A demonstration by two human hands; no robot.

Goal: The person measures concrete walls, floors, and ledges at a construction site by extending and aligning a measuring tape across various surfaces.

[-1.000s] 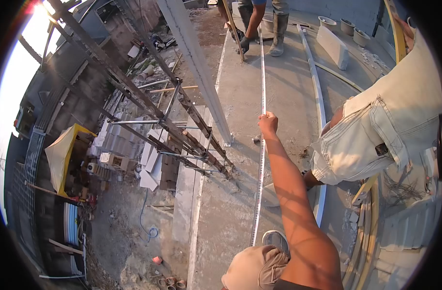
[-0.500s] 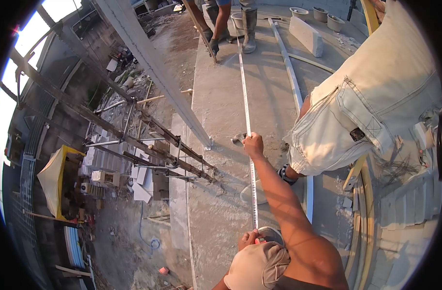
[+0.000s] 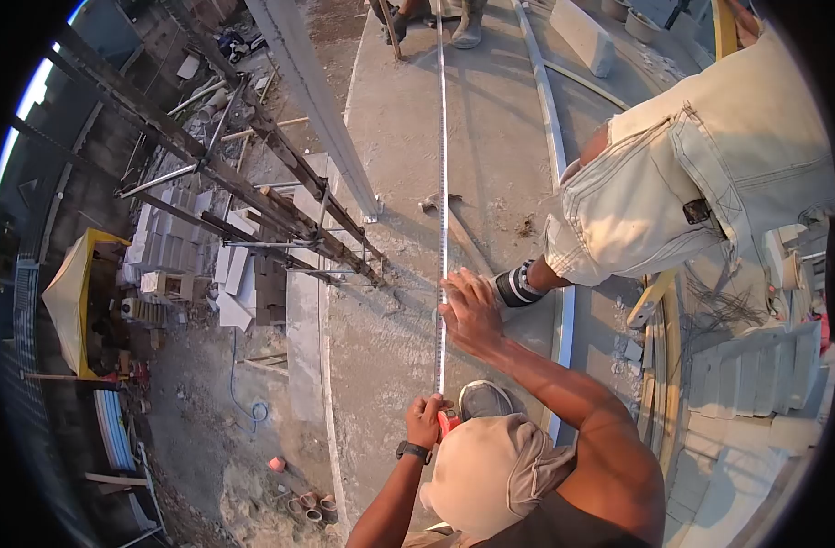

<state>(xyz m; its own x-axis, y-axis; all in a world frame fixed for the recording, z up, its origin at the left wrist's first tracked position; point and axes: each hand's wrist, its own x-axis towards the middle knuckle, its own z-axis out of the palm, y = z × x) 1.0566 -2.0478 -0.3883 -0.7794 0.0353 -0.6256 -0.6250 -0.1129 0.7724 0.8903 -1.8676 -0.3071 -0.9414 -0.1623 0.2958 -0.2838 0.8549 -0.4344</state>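
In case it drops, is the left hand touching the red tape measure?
Touching. The head view shows the left hand closed against the red tape measure, without a gap.

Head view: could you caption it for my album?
Left hand on the red tape case, right hand at the outstretched tape, with a hammer nearby on the concrete.

The far edge crops a co-worker's boot; the left hand partly hides the red tape case; markings on the white tape are too small to read.

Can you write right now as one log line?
left hand: holds red tape measure | right hand: at tape blade | hammer: on concrete
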